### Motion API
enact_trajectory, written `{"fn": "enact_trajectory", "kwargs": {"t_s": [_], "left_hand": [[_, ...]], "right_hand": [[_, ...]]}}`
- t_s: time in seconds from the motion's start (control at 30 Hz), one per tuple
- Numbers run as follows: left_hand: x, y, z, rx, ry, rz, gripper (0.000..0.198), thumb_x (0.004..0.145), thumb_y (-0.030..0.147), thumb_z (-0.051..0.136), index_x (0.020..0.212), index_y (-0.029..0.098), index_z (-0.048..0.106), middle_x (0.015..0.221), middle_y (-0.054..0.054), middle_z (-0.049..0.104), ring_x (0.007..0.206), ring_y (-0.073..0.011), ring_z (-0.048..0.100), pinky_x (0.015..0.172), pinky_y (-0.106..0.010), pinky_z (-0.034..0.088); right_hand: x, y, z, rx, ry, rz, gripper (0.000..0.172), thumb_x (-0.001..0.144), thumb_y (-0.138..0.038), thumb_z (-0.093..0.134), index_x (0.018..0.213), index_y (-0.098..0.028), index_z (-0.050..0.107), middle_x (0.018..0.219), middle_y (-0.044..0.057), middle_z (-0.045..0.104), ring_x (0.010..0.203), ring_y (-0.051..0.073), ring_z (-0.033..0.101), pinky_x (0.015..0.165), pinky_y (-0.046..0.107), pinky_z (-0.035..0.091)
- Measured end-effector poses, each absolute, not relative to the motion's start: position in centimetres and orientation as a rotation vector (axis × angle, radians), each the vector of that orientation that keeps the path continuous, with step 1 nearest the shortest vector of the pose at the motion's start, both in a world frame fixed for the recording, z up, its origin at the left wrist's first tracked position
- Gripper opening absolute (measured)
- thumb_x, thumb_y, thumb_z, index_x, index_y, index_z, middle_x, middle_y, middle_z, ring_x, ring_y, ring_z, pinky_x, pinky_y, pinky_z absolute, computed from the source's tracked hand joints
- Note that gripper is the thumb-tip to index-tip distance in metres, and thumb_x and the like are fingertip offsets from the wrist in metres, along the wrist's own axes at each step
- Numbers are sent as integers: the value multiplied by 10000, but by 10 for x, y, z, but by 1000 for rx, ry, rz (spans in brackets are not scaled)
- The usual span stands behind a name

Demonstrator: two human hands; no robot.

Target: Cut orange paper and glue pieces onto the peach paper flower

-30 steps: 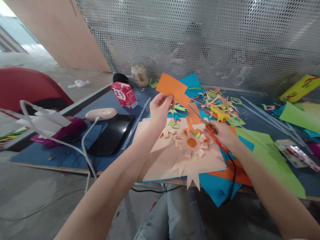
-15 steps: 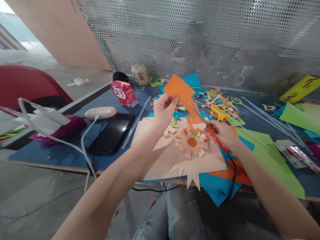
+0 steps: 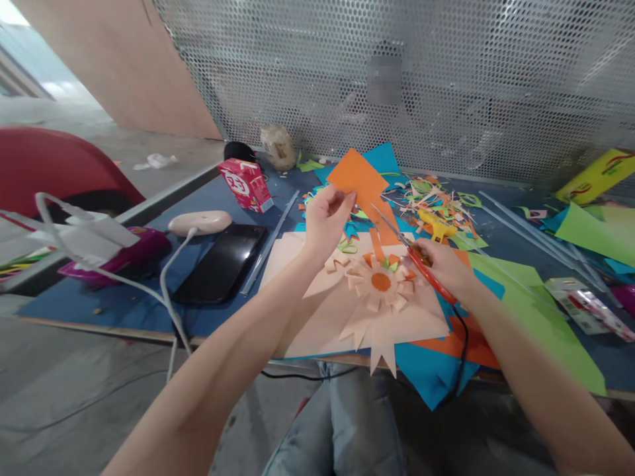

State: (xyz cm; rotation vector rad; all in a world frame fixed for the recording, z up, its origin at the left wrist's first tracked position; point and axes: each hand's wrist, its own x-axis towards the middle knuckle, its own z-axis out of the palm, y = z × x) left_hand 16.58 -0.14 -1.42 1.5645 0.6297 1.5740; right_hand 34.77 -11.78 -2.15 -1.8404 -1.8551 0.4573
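Note:
My left hand (image 3: 327, 218) pinches an orange paper square (image 3: 356, 173) between thumb and fingers, holding it up above the table. In my right hand (image 3: 441, 261) is a soldering iron with a red handle (image 3: 430, 274); its thin metal tip points up and left, close to the paper's lower edge. A black cord runs from the handle's end. Below both hands, a pale peach paper rosette (image 3: 381, 283) with an orange centre and ribbon tails lies on peach sheets (image 3: 307, 317). An orange paper strip (image 3: 385, 228) stands behind the rosette, partly hidden by the iron.
Paper scraps (image 3: 426, 192) and a yellow glue gun (image 3: 437, 226) lie beyond my right hand. Green sheets (image 3: 540, 317) and clear glue sticks (image 3: 536, 228) are at right. A black phone (image 3: 221, 264), white cable (image 3: 166, 284) and pink box (image 3: 245, 185) sit at left. Perforated metal panel (image 3: 317, 73) behind.
The orange square in my left hand has shifted very slightly to the right. The iron in my right hand has moved a touch to the left, nearer the paper.

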Motion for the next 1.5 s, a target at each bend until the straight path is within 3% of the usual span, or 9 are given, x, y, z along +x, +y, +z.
{"fn": "enact_trajectory", "kwargs": {"t_s": [0.27,1.13,1.5], "left_hand": [[165,4,-18,1593,594,1584,23,742,181,557,723,168,557,548,37,519,486,-66,487,467,-187,363],[165,-2,-14,1598,700,1582,133,754,130,531,631,166,494,519,41,532,448,-49,466,452,-171,364],[165,-1,-15,1564,627,1563,49,747,200,563,710,178,539,587,25,552,509,-66,523,463,-171,387]], "right_hand": [[348,-118,-21,-1832,-1853,466,316,739,-497,510,672,-201,421,628,-23,474,552,111,414,505,234,281],[347,-118,-21,-1837,-1859,450,335,735,-516,513,662,-202,419,605,-26,466,541,112,414,500,234,278],[347,-119,-20,-1850,-1891,385,375,730,-543,502,613,-208,381,595,-20,455,529,109,396,497,238,281]]}}
